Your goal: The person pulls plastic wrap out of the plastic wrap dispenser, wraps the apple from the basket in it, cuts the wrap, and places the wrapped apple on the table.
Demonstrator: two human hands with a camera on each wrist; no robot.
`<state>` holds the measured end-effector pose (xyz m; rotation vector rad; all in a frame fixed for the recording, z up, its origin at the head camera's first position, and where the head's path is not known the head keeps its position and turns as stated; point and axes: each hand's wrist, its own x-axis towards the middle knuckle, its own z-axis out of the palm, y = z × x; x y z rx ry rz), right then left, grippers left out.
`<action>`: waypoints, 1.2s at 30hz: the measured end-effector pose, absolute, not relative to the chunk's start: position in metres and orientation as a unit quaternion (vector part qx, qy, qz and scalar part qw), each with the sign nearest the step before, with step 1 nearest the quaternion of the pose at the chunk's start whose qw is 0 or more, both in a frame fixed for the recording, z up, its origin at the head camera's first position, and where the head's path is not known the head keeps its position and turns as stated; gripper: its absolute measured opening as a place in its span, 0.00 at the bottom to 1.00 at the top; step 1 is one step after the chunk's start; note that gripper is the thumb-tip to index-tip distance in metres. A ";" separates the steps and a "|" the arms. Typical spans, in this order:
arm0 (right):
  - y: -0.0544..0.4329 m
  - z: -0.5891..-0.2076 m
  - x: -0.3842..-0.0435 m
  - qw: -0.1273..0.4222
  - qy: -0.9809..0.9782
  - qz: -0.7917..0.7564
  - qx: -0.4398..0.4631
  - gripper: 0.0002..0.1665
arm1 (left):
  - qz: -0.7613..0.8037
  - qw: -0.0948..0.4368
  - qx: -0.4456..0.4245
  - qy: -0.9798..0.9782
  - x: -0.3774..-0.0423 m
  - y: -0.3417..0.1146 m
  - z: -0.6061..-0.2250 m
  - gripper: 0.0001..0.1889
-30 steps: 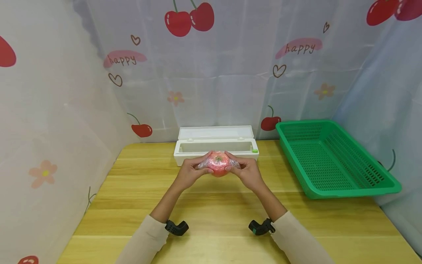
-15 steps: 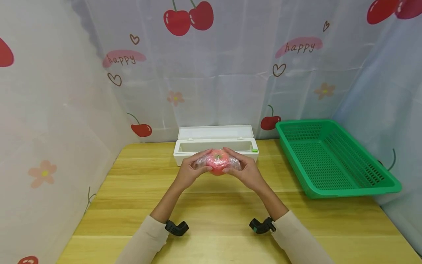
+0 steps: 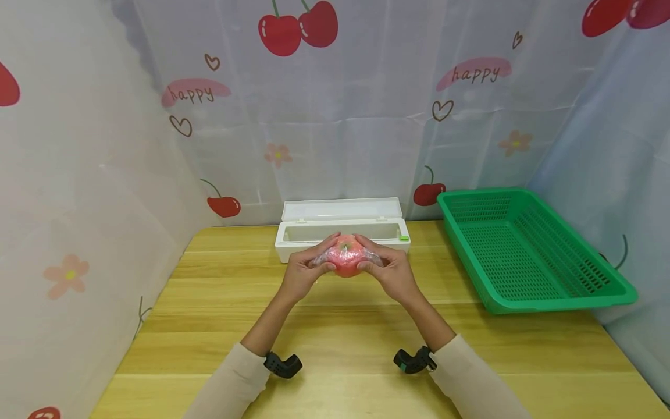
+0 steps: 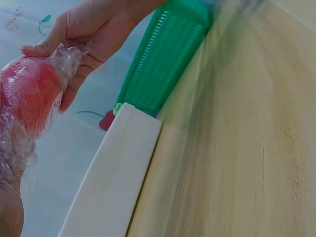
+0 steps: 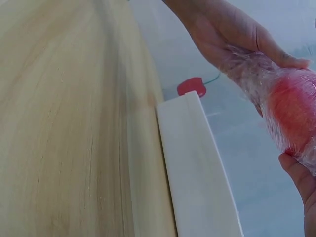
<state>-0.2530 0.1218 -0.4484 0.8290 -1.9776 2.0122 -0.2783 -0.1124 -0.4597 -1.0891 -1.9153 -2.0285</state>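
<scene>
Slightly higher in view than a second ago, a round red apple (image 3: 345, 256) wrapped in clear plastic film (image 4: 66, 59) sits midway between left hand (image 3: 303, 270) and right hand (image 3: 394, 270), each gripping a sideways film end, above the yellowish wooden worktop (image 3: 340, 349).

Apple (image 5: 291, 112): ran off the right wrist view's edge.
Left hand (image 3: 300, 272): was mostly cropped from the left wrist view.
White box (image 3: 342, 223): stood partly hidden behind the apple.
</scene>
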 end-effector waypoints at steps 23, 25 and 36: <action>0.115 -0.440 -0.246 0.137 -0.681 0.670 0.262 0.34 | -0.686 0.102 -0.358 -0.625 -0.269 -0.104 -0.452 0.30; 0.115 -0.440 -0.245 0.146 -0.678 0.672 0.260 0.33 | -0.679 0.120 -0.353 -0.632 -0.267 -0.101 -0.453 0.31; 0.114 -0.441 -0.243 0.165 -0.680 0.673 0.241 0.31 | -0.658 0.197 -0.348 -0.638 -0.243 -0.088 -0.432 0.25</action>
